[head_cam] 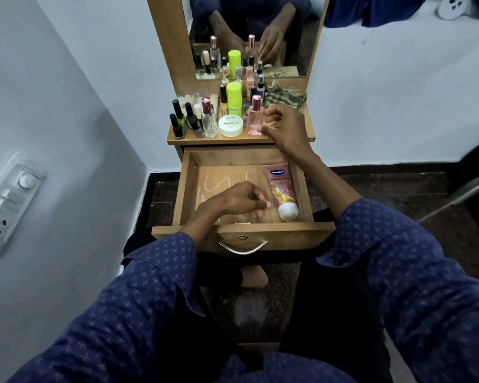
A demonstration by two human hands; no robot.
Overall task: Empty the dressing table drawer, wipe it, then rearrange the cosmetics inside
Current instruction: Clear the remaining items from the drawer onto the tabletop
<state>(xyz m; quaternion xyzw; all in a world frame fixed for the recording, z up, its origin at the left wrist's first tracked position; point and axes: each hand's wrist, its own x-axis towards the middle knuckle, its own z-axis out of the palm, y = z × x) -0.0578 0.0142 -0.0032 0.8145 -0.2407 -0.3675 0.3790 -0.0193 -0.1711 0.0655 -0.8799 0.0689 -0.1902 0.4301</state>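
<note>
The wooden drawer is pulled out, and a pink lotion tube lies along its right side, cap toward me. White smear marks show on the drawer floor. My left hand hovers low inside the drawer near the front, fingers curled over a faint clear shape; I cannot tell whether it holds it. My right hand is on the table top, fingers loosely curled right beside a pink perfume bottle, not wrapped round it.
The table top holds nail polish bottles, a clear perfume bottle, a white round jar, a lime green bottle, small sprays and a checked cloth. A mirror rises behind. A wall is at the left.
</note>
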